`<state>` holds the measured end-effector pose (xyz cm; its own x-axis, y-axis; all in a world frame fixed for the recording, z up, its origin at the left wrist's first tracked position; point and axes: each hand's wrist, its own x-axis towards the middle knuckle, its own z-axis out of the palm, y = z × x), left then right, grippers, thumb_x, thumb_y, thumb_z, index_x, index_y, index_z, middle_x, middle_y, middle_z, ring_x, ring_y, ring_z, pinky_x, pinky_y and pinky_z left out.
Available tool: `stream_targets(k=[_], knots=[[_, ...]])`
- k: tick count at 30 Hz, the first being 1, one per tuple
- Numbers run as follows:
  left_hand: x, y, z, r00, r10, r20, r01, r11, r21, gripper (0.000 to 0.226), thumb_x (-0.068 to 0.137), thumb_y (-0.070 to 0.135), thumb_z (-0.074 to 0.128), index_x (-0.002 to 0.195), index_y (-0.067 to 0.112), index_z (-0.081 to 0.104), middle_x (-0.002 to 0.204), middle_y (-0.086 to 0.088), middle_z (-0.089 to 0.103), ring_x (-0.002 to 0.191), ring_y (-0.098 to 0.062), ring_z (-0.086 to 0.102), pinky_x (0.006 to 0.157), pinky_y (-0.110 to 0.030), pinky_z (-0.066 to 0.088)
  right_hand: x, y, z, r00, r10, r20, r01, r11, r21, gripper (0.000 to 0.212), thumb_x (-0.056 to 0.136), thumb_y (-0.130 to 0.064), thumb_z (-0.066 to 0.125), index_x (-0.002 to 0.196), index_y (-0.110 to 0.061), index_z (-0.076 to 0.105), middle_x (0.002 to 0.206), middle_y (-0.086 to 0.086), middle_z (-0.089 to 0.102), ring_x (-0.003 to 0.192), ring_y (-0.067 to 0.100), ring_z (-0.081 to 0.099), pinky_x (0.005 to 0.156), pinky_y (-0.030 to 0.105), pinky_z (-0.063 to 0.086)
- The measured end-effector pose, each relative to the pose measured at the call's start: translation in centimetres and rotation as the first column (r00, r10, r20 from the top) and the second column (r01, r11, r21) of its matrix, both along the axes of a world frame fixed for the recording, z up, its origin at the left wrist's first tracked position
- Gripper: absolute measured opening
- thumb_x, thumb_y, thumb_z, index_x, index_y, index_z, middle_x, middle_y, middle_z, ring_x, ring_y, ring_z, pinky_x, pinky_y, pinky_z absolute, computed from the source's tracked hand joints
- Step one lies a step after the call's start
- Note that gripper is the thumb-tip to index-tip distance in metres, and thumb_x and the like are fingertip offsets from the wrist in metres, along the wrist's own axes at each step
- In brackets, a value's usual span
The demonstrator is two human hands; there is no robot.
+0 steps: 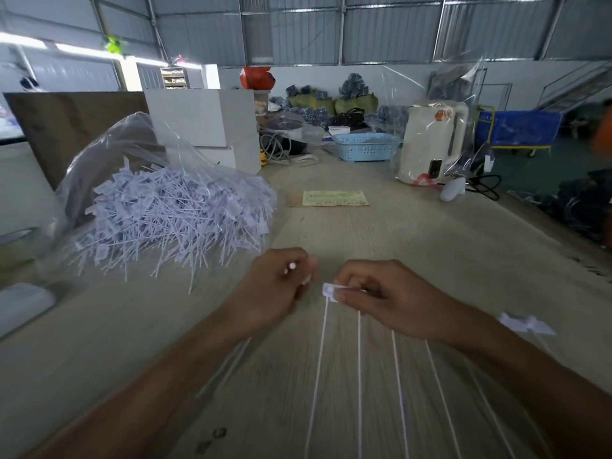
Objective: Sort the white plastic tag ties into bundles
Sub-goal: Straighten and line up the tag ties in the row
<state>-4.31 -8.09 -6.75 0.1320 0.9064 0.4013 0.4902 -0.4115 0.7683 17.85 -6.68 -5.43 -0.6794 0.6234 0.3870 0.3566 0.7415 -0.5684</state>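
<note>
Most of the stock remains unsorted: a large heap of white tag ties (175, 213) lies on the left of the desk (414, 246), spilling out of a clear plastic bag (109, 140) that is open toward the person. Near the front edge, both hands work close together but apart. The right hand (381, 296) has its fingers (347, 294) curled round a small group of ties, pinching them at the tag heads (331, 290); several thin tails run back from it toward the person, fanned out and not drawn together. The left hand (278, 286) is curled as well, with a small white end showing at the fingertips; it appears to pinch a tie, and tails seem to trail beneath its wrist, though blur leaves this uncertain. One further white piece (526, 323) lies on the desk just beyond the right forearm; whether it is a finished bundle or loose ties cannot be told. Judgement: the task is at an early stage, with one bundle being gathered, not yet aligned or secured, and the bulk of the heap untouched. Also on the desk, at the far end: a yellow paper slip (336, 198), a blue basket (364, 146) and a white kettle (432, 140).
</note>
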Motion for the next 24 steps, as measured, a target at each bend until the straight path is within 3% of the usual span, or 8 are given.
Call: stream_targets(k=[4, 9, 11, 14, 17, 19, 21, 24], knots=[[2.6, -1.0, -0.8, 0.986, -0.160, 0.052, 0.167, 0.971, -0.172, 0.045, 0.087, 0.067, 0.054, 0.073, 0.026, 0.064, 0.052, 0.006, 0.057, 0.040, -0.009, 0.048, 0.041, -0.022, 0.039, -0.7, -0.2, -0.7, 0.992, -0.059, -0.109, 0.047, 0.994, -0.102, 0.016, 0.095, -0.019, 0.065, 0.097, -0.021, 0.049, 0.070, -0.008, 0.066, 0.060, 0.007, 0.059, 0.057, 0.030, 0.047], [2.2, -0.9, -0.9, 0.986, -0.136, 0.096, 0.137, 0.991, -0.005, 0.030, 0.095, 0.030, 0.065, 0.068, 0.018, 0.062, 0.052, 0.003, 0.057, 0.042, -0.010, 0.049, 0.046, -0.021, 0.039, 0.3, -0.1, 0.1, 0.990, -0.066, 0.127, 0.068, 0.998, -0.007, 0.019, 0.099, -0.034, 0.058, 0.110, -0.020, 0.052, 0.077, 0.003, 0.064, 0.066, 0.020, 0.060, 0.061, 0.041, 0.047], [2.0, -1.0, -0.8, 0.993, -0.082, 0.089, 0.081, 0.997, 0.011, 0.028, 0.094, 0.024, 0.067, 0.067, 0.019, 0.064, 0.052, 0.003, 0.057, 0.043, -0.008, 0.048, 0.047, -0.019, 0.038, 0.7, 0.0, 0.4, 0.967, -0.118, 0.227, 0.100, 0.991, 0.089, 0.025, 0.098, -0.042, 0.056, 0.090, -0.018, 0.058, 0.069, 0.002, 0.060, 0.062, 0.020, 0.057, 0.061, 0.040, 0.046], [2.2, -1.2, -0.5, 0.997, -0.029, 0.075, 0.030, 1.000, -0.008, 0.029, 0.094, 0.020, 0.067, 0.066, 0.011, 0.065, 0.050, 0.003, 0.056, 0.043, -0.008, 0.047, 0.047, -0.019, 0.036, 0.6, 0.0, 0.0, 0.995, -0.066, 0.073, 0.063, 0.997, 0.044, 0.029, 0.098, -0.024, 0.063, 0.070, -0.017, 0.055, 0.063, 0.005, 0.054, 0.056, 0.022, 0.050, 0.057, 0.035, 0.040], [2.0, -1.0, 0.0, 0.970, 0.027, 0.240, 0.034, 0.969, -0.247, 0.030, 0.083, 0.013, 0.069, 0.055, 0.008, 0.060, 0.044, 0.001, 0.047, 0.038, -0.009, 0.038, 0.043, -0.017, 0.030, 0.1, -0.5, -0.3, 0.999, -0.039, 0.028, 0.029, 0.961, 0.274, 0.024, 0.098, -0.017, 0.061, 0.074, -0.022, 0.059, 0.063, -0.010, 0.048, 0.055, 0.006, 0.042, 0.055, 0.026, 0.032], [1.6, -1.1, 0.4, 0.953, 0.026, 0.300, 0.132, 0.860, -0.492, 0.023, 0.080, 0.012, 0.068, 0.059, 0.009, 0.060, 0.045, -0.003, 0.043, 0.035, -0.012, 0.031, 0.040, -0.015, 0.025, -0.3, -0.9, -0.1, 0.992, -0.044, 0.122, -0.010, 0.910, 0.415, 0.029, 0.096, -0.015, 0.063, 0.079, -0.035, 0.052, 0.068, -0.022, 0.039, 0.057, -0.002, 0.035, 0.057, 0.022, 0.028], [0.6, -1.0, 0.6, 0.982, -0.063, 0.176, 0.145, 0.848, -0.509, 0.023, 0.085, 0.012, 0.067, 0.063, 0.007, 0.063, 0.048, -0.005, 0.046, 0.036, -0.013, 0.034, 0.041, -0.016, 0.028, -0.1, -1.0, 0.1, 0.985, -0.028, 0.172, -0.032, 0.942, 0.333, 0.032, 0.096, -0.017, 0.065, 0.074, -0.031, 0.047, 0.061, -0.020, 0.040, 0.053, 0.002, 0.037, 0.055, 0.026, 0.029], [-1.8, -0.2, 0.5, 0.974, 0.121, -0.194, -0.153, 0.975, -0.159, 0.031, 0.089, 0.012, 0.069, 0.058, 0.015, 0.066, 0.046, 0.004, 0.058, 0.038, -0.007, 0.050, 0.051, -0.020, 0.039, 1.2, -0.5, 0.9, 0.994, 0.065, 0.086, -0.073, 0.993, 0.096, 0.026, 0.098, -0.020, 0.064, 0.073, -0.014, 0.062, 0.062, -0.004, 0.054, 0.053, 0.006, 0.047, 0.055, 0.023, 0.038]])
